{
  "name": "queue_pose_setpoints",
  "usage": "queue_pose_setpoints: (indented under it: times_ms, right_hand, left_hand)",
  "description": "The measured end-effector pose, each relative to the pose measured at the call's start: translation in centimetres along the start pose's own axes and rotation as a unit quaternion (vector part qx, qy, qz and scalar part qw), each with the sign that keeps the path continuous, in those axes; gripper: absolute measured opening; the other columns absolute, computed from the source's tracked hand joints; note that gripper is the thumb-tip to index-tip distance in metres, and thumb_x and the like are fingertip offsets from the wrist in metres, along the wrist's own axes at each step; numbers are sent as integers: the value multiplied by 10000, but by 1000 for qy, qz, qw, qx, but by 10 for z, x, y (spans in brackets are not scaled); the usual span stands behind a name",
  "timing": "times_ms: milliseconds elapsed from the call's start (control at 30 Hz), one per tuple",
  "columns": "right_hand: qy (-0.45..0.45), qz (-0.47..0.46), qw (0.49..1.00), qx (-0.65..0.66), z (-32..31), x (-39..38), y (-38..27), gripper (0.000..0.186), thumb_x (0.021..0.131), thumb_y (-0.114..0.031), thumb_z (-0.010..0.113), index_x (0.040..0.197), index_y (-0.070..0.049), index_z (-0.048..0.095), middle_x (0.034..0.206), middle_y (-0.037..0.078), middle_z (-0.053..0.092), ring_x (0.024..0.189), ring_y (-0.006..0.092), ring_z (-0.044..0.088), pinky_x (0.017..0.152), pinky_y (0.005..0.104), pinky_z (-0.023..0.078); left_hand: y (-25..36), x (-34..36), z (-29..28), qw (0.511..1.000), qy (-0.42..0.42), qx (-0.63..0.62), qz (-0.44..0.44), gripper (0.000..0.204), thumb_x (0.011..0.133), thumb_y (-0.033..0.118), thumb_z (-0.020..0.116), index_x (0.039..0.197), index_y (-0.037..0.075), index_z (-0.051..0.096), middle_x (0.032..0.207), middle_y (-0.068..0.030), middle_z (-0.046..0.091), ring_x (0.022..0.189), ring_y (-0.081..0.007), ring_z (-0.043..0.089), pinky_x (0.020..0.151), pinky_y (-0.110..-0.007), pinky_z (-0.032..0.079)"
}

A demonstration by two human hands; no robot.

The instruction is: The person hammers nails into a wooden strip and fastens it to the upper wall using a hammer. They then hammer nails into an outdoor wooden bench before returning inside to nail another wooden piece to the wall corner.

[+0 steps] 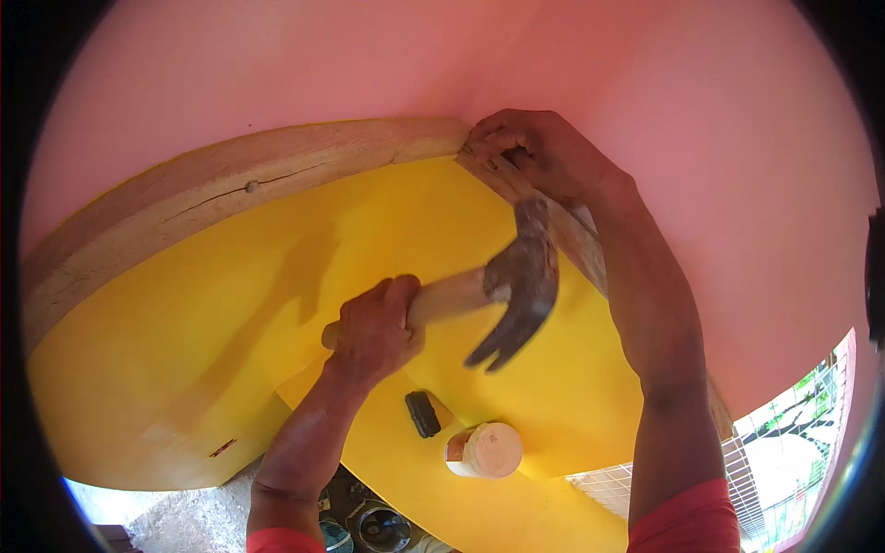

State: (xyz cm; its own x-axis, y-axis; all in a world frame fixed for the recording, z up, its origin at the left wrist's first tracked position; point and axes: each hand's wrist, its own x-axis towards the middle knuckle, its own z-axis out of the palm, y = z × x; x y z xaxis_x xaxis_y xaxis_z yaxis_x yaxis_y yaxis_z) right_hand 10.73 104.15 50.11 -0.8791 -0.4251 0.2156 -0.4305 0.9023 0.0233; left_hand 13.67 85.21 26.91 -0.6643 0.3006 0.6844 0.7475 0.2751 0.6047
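Note:
My left hand (373, 330) is closed round the wooden handle of a claw hammer (525, 267), which is slightly blurred. The hammer's dark head is beside the wooden batten (581, 241) on the right, with the claw toward me. Up in the corner, my right hand (544, 155) has its fingers pinched together against the end of that batten. Whatever they hold, if anything, is too small or hidden to make out. A second, cracked wooden batten (249, 180) runs left from the same corner, between the pink wall and the yellow panel.
Pink wall (369, 64) rises behind the battens. On the yellow surface (387, 452) below are a white-lidded tub (493, 450) and a small black case (422, 414). A wire mesh opening (774, 470) lies at lower right. Dark round containers (383, 527) stand lower down.

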Motion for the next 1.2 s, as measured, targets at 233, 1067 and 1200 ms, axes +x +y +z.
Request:
queue_pose_setpoints:
  times_ms: [233, 1067, 1200]
  right_hand:
    - [-9, 21, 1000, -1, -4, -1, -5, 297, 800, 124, 565, 1006, -33, 710, 1145, 66, 654, 1057, 209, 630, 986, 303, 493]
    - [-54, 59, 997, 9, -9, 7, -10, 307, 782, 123, 498, 936, -9, 728, 1146, 48, 686, 1087, 218, 626, 1010, 311, 481]
    - [-47, 90, 994, 34, -16, 5, -21, 337, 796, 115, 475, 990, -12, 719, 1144, 70, 687, 1082, 222, 626, 984, 317, 486]
  left_hand:
    - [4, -1, 2, 999, -1, 12, -46, 244, 781, 98, 657, 994, 74, 541, 795, -167, 642, 720, -375, 647, 632, -454, 522]
    - [8, 20, -16, 987, -24, 145, -61, 256, 782, 77, 661, 962, 91, 479, 714, -138, 591, 670, -347, 636, 558, -474, 501]
    - [32, -12, -26, 992, -18, 113, -54, 222, 800, 88, 645, 942, 80, 474, 708, -145, 591, 640, -355, 628, 547, -480, 500]
